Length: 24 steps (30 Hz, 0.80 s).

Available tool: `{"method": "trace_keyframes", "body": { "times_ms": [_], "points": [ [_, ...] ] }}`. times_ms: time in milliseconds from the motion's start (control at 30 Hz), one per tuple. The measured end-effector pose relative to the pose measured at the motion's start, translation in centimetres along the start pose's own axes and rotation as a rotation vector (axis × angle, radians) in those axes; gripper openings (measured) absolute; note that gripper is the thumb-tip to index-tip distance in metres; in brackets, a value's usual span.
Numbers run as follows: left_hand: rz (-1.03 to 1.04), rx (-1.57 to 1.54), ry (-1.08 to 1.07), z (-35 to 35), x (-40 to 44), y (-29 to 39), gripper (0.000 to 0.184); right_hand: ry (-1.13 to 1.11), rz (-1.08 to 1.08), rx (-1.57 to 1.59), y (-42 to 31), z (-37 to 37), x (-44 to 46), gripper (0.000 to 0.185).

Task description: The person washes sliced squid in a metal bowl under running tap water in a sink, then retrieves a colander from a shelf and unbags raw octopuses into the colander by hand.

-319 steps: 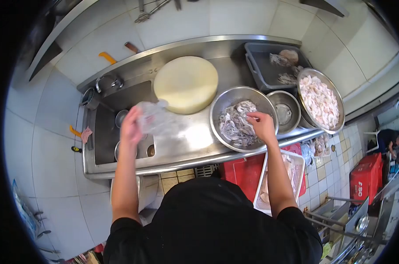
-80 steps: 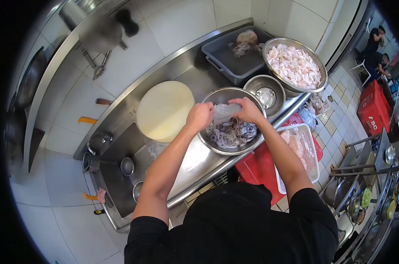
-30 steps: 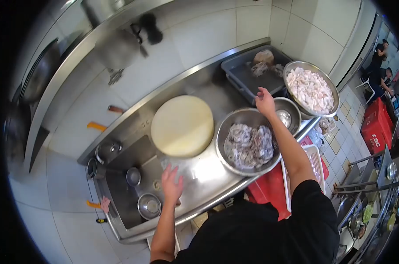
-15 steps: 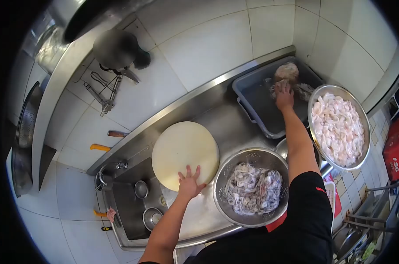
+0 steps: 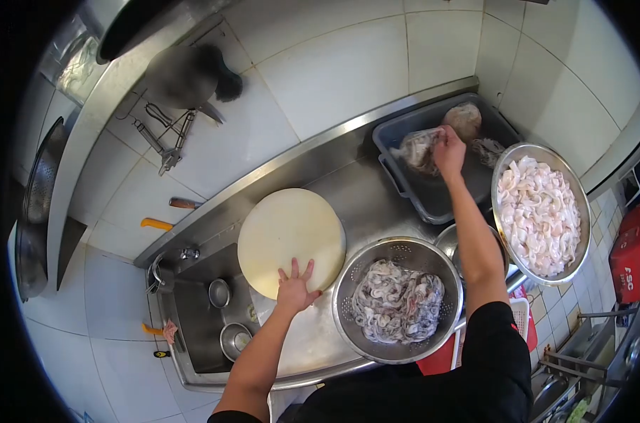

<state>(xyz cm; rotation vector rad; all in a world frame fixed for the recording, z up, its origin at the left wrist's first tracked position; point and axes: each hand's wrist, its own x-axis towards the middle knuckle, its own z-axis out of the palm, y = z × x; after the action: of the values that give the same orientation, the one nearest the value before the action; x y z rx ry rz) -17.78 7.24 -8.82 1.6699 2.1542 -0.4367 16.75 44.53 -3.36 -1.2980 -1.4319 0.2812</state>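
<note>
My left hand (image 5: 296, 287) rests with fingers spread on the near edge of a thick round cutting board (image 5: 291, 236). My right hand (image 5: 449, 151) is closed on a clear plastic bag (image 5: 420, 150) of pale, greyish contents, over the left part of a grey plastic tub (image 5: 433, 206). What the bag contains is too blurred to name. Behind it in the tub lie a round beige lump (image 5: 464, 120) and a smaller greyish clump (image 5: 487, 151). Between my arms stands a steel colander (image 5: 344, 310) holding grey-white squid-like pieces (image 5: 399, 302).
A steel bowl (image 5: 502, 233) of white curled seafood pieces (image 5: 540, 215) stands right of my forearm. On the left, a sink (image 5: 196, 338) holds two small metal bowls (image 5: 220, 293). A yellow-handled tool (image 5: 156, 224) and hanging utensils (image 5: 166, 141) are along the tiled wall.
My right hand has taken hold of the plastic bag and moved it left within the tub, away from the beige lump. My left hand stays on the board. The view has shifted slightly.
</note>
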Motion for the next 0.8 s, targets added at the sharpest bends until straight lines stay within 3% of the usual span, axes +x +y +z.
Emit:
{"method": "trace_keyframes", "body": {
  "times_ms": [100,200,267,333,400,433,533,667,700,800],
  "points": [
    [0.011,-0.003,0.038,0.6,0.1,-0.3,0.1,-0.039,0.008,0.322,-7.4,-2.0,-3.1,0.013],
    [0.018,-0.042,0.058,-0.5,-0.3,0.3,0.089,-0.109,-0.15,0.308,-12.9,-4.7,-6.8,0.015],
    [0.152,-0.406,0.023,1.0,2.3,-2.8,0.08,-0.131,-0.276,0.379,-14.1,-5.6,-9.9,0.014],
    [0.323,-0.699,0.168,0.0,3.0,-1.6,0.073,-0.118,-0.289,0.372,-16.1,-7.6,-13.7,0.012],
    [0.496,-0.936,0.486,-4.5,-2.8,3.3,0.066,-0.084,-0.256,0.393,-17.2,-9.1,-17.8,0.014],
    [0.653,-0.832,0.711,-5.9,-4.9,5.9,0.068,-0.128,-0.17,0.354,-17.5,-9.7,-20.1,0.016],
    [0.755,-0.818,0.589,-7.1,-8.5,10.1,0.069,-0.191,-0.031,0.374,-18.2,-11.0,-26.4,0.014],
    [0.762,-0.955,0.256,-1.2,-5.9,9.6,0.048,-0.216,0.067,0.391,-17.0,-11.2,-32.9,0.011],
    [0.775,-0.992,0.32,-0.7,-6.7,10.0,0.028,-0.173,0.064,0.364,-17.0,-10.9,-33.7,0.01],
    [0.666,-1.076,0.348,0.4,-7.6,10.6,0.018,-0.084,0.096,0.283,-18.0,-10.5,-34.5,0.01]
  ]
}}
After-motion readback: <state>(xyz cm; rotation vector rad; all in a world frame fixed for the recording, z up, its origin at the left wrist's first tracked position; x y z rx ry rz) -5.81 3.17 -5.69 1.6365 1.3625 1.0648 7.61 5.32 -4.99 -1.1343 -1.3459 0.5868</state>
